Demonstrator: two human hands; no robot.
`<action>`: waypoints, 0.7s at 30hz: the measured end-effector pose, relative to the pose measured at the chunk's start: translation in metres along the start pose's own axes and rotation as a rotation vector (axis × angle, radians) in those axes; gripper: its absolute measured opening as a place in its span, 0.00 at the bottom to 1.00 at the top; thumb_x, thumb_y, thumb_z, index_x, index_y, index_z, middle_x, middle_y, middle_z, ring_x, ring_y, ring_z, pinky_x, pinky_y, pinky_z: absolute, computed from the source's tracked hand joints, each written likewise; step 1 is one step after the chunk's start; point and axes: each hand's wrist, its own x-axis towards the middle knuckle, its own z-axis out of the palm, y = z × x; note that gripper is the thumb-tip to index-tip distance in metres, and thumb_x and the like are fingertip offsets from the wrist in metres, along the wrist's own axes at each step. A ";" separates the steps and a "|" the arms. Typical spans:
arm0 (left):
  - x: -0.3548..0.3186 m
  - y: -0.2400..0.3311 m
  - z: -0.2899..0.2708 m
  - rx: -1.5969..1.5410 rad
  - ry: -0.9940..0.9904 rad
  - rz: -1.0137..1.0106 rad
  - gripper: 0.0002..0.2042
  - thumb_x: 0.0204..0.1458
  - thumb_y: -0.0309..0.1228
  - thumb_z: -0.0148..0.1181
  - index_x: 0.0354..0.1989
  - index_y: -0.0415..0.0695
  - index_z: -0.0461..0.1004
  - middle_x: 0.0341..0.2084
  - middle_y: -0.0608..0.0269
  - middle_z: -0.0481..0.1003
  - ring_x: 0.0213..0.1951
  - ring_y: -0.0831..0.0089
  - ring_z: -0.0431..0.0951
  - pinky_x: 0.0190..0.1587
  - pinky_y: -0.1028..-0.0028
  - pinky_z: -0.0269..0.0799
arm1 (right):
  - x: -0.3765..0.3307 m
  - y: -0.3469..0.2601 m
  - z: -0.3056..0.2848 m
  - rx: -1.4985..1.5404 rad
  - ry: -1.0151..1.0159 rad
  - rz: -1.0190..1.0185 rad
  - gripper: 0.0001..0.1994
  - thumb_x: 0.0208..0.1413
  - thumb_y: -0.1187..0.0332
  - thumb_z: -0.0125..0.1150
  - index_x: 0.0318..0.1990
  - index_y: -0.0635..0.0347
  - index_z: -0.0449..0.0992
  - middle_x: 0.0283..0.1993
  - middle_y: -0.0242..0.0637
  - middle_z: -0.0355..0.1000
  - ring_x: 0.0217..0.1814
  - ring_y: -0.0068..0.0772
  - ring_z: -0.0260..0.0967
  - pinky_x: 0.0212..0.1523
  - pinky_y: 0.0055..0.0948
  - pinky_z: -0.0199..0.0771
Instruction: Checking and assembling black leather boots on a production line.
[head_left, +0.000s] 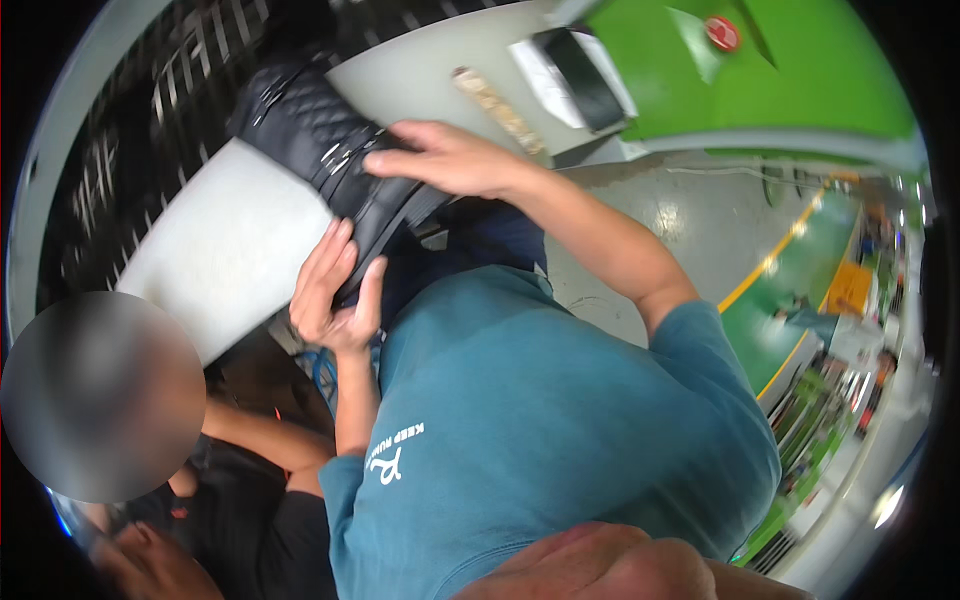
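Observation:
A black boot (325, 132) with a quilted shaft and metal buckles lies tilted between my two hands, over the near edge of the white table. My left hand (335, 295) cups its lower end, fingers along one side and the thumb on the other. Higher up, my right hand (450, 162) grips the boot near a buckle, with the thumb across the top and most of the fingers hidden behind. The dark sole shows in part below my right hand.
A pale strip (497, 108) and a black phone-like slab (577, 78) on white sheets lie on the white table (235, 235). Green panelling (800, 80) with a red round disc stands at upper right. Dark racks (120, 150) line the left. A co-worker (270, 530) sits close at my left.

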 end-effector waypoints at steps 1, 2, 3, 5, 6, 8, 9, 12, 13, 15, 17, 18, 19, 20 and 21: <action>0.007 0.003 0.000 0.000 -0.002 0.038 0.17 0.45 0.17 0.83 0.44 0.34 0.86 0.49 0.38 0.89 0.58 0.40 0.88 0.67 0.53 0.81 | -0.006 -0.003 0.004 -0.023 0.052 -0.028 0.24 0.75 0.52 0.69 0.62 0.66 0.80 0.52 0.31 0.82 0.53 0.19 0.75 0.55 0.28 0.77; 0.011 0.011 -0.003 0.015 -0.059 0.014 0.17 0.45 0.18 0.83 0.45 0.35 0.86 0.51 0.38 0.88 0.60 0.40 0.87 0.68 0.52 0.80 | -0.014 -0.009 0.004 -0.018 0.061 -0.067 0.23 0.74 0.53 0.70 0.60 0.67 0.80 0.50 0.31 0.82 0.53 0.20 0.75 0.54 0.28 0.77; 0.020 0.019 -0.005 0.022 -0.092 0.065 0.18 0.45 0.18 0.84 0.46 0.35 0.86 0.52 0.38 0.88 0.62 0.40 0.86 0.69 0.51 0.79 | -0.022 -0.017 0.003 -0.073 0.142 -0.137 0.24 0.73 0.52 0.71 0.60 0.66 0.81 0.48 0.34 0.84 0.48 0.22 0.77 0.51 0.29 0.79; 0.040 0.042 -0.012 0.068 -0.093 0.124 0.22 0.44 0.20 0.86 0.49 0.37 0.86 0.57 0.38 0.86 0.64 0.39 0.84 0.70 0.48 0.78 | -0.046 -0.037 -0.009 -0.290 0.176 -0.374 0.24 0.72 0.53 0.72 0.62 0.64 0.80 0.48 0.41 0.85 0.44 0.31 0.83 0.47 0.33 0.82; 0.056 0.054 -0.016 0.111 -0.069 0.229 0.28 0.42 0.23 0.88 0.55 0.38 0.85 0.62 0.37 0.83 0.67 0.35 0.81 0.71 0.43 0.76 | -0.056 -0.048 -0.013 -0.437 0.228 -0.506 0.25 0.70 0.54 0.73 0.64 0.62 0.80 0.50 0.44 0.85 0.44 0.38 0.84 0.45 0.36 0.83; 0.092 0.079 -0.022 0.198 -0.036 0.350 0.36 0.40 0.27 0.91 0.62 0.41 0.82 0.68 0.36 0.79 0.76 0.33 0.70 0.78 0.37 0.65 | -0.070 -0.070 -0.018 -0.655 0.279 -0.740 0.27 0.65 0.54 0.75 0.65 0.60 0.80 0.51 0.46 0.85 0.45 0.52 0.85 0.44 0.44 0.85; 0.108 0.094 -0.027 0.364 -0.068 0.371 0.37 0.39 0.33 0.92 0.62 0.45 0.83 0.69 0.39 0.78 0.77 0.32 0.69 0.79 0.37 0.63 | -0.074 -0.080 -0.019 -0.722 0.278 -0.844 0.28 0.62 0.52 0.75 0.64 0.59 0.80 0.49 0.46 0.85 0.47 0.58 0.84 0.45 0.50 0.85; 0.153 0.115 -0.028 0.694 -0.290 0.525 0.35 0.44 0.44 0.85 0.64 0.49 0.84 0.69 0.59 0.81 0.75 0.48 0.74 0.78 0.46 0.63 | -0.074 -0.091 -0.024 -0.784 0.325 -0.917 0.29 0.60 0.51 0.77 0.64 0.56 0.80 0.47 0.44 0.85 0.47 0.56 0.85 0.46 0.50 0.85; 0.165 0.115 -0.026 0.733 -0.380 0.520 0.35 0.45 0.45 0.83 0.64 0.49 0.84 0.68 0.62 0.82 0.74 0.54 0.75 0.77 0.49 0.63 | -0.070 -0.088 -0.029 -0.774 0.331 -0.926 0.29 0.60 0.50 0.77 0.64 0.56 0.80 0.47 0.44 0.86 0.48 0.55 0.85 0.47 0.50 0.85; 0.180 0.109 -0.020 0.740 -0.475 0.537 0.35 0.45 0.47 0.82 0.65 0.52 0.84 0.59 0.66 0.84 0.63 0.60 0.81 0.73 0.53 0.66 | -0.065 -0.074 -0.038 -0.757 0.319 -0.892 0.34 0.59 0.56 0.82 0.71 0.59 0.78 0.54 0.46 0.87 0.52 0.49 0.88 0.54 0.42 0.87; 0.183 0.102 -0.020 0.807 -0.468 0.501 0.32 0.43 0.47 0.83 0.59 0.51 0.85 0.49 0.68 0.81 0.51 0.62 0.81 0.62 0.57 0.75 | -0.057 -0.053 -0.047 -0.279 0.329 -0.818 0.29 0.71 0.55 0.73 0.72 0.60 0.77 0.57 0.43 0.86 0.56 0.40 0.86 0.62 0.40 0.84; 0.184 0.098 -0.023 0.826 -0.485 0.483 0.32 0.43 0.47 0.83 0.59 0.51 0.85 0.49 0.68 0.81 0.51 0.62 0.81 0.62 0.57 0.75 | -0.051 -0.043 -0.049 -0.067 0.376 -0.805 0.27 0.75 0.52 0.67 0.71 0.60 0.77 0.57 0.43 0.85 0.57 0.38 0.85 0.64 0.39 0.83; 0.183 0.095 -0.025 0.840 -0.476 0.411 0.31 0.44 0.49 0.83 0.57 0.51 0.86 0.45 0.68 0.78 0.48 0.64 0.81 0.54 0.60 0.77 | -0.044 -0.033 -0.049 0.141 0.446 -0.758 0.26 0.78 0.49 0.62 0.70 0.61 0.77 0.58 0.42 0.84 0.59 0.35 0.84 0.67 0.38 0.82; 0.183 0.091 -0.027 0.853 -0.464 0.343 0.29 0.45 0.51 0.83 0.55 0.51 0.86 0.42 0.69 0.76 0.44 0.65 0.80 0.46 0.62 0.80 | -0.044 -0.022 -0.044 0.191 0.464 -0.694 0.29 0.83 0.45 0.49 0.69 0.64 0.77 0.56 0.41 0.83 0.59 0.34 0.82 0.66 0.37 0.80; 0.182 0.088 -0.030 0.880 -0.469 0.340 0.29 0.45 0.51 0.83 0.55 0.51 0.86 0.42 0.69 0.76 0.44 0.65 0.80 0.46 0.62 0.80 | -0.038 -0.013 -0.036 0.204 0.424 -0.732 0.29 0.83 0.45 0.49 0.69 0.64 0.77 0.56 0.41 0.83 0.59 0.34 0.82 0.66 0.37 0.80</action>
